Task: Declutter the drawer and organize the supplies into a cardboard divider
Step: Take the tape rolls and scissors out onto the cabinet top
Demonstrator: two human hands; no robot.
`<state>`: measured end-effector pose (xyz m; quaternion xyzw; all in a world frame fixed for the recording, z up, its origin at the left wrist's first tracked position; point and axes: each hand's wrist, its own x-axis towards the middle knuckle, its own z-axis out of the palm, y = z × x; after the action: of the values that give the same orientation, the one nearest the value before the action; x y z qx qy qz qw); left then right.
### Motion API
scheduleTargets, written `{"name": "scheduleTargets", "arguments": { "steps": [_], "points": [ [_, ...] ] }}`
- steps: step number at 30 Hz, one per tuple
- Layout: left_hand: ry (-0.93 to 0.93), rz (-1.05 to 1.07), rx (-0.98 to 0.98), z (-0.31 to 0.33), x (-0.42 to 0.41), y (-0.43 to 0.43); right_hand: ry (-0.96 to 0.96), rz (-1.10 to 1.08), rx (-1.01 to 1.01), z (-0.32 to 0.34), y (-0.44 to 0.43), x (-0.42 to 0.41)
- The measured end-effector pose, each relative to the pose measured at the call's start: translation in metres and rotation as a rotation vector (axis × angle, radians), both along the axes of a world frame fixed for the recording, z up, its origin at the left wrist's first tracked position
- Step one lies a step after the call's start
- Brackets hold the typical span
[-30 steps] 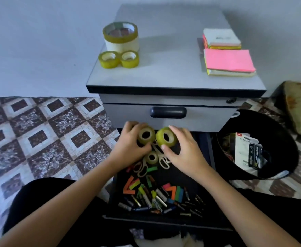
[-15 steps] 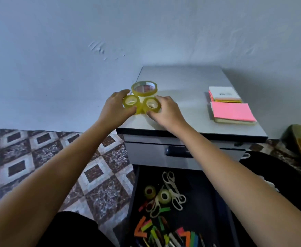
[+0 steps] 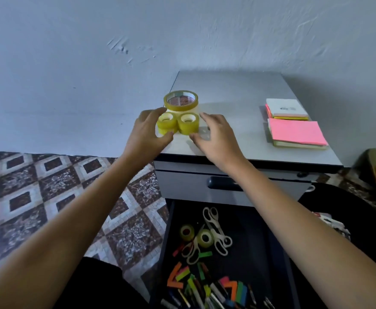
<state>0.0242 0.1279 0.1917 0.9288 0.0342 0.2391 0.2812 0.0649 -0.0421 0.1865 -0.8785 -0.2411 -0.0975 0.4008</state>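
Tape rolls [image 3: 178, 124], two small yellow stands of them, sit side by side near the cabinet top's [image 3: 233, 103] front-left corner, tight against the big roll [image 3: 180, 101] behind. Left hand [image 3: 147, 134] cups loosely beside them, right hand [image 3: 216, 139] is spread just clear; neither grips. Best to draw away sideways, since that front edge is close. There's bare top toward the sticky notes [image 3: 296, 132], and two rolls [image 3: 197, 235] wait in the open drawer [image 3: 280, 253].

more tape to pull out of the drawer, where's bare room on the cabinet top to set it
Widest bare patch: middle of the cabinet top, between the tape rolls and the sticky note pads, back to the wall. The front left corner is crowded: rolls, left hand, right hand.
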Motion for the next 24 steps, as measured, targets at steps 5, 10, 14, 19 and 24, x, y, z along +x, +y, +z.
{"name": "scheduleTargets", "arguments": {
  "steps": [5,10,14,19,24],
  "points": [
    [-0.092,-0.158,-0.057,-0.056,-0.065,-0.042,-0.148,0.038,0.103,-0.038,-0.041,-0.058],
    [0.337,-0.204,-0.172,-0.146,-0.085,-0.069,0.09,0.041,0.001,-0.117,-0.075,-0.096],
    [0.698,-0.184,-0.112,-0.212,-0.078,-0.073,0.35,-0.019,-0.146,-0.183,-0.09,-0.107],
    [0.915,-0.208,0.128,-0.262,-0.065,-0.078,0.549,-0.045,-0.233,-0.221,-0.099,-0.107],
    [0.86,-0.203,0.3,-0.274,-0.046,-0.089,0.587,-0.078,-0.227,-0.235,-0.102,-0.103]
  ]
}}
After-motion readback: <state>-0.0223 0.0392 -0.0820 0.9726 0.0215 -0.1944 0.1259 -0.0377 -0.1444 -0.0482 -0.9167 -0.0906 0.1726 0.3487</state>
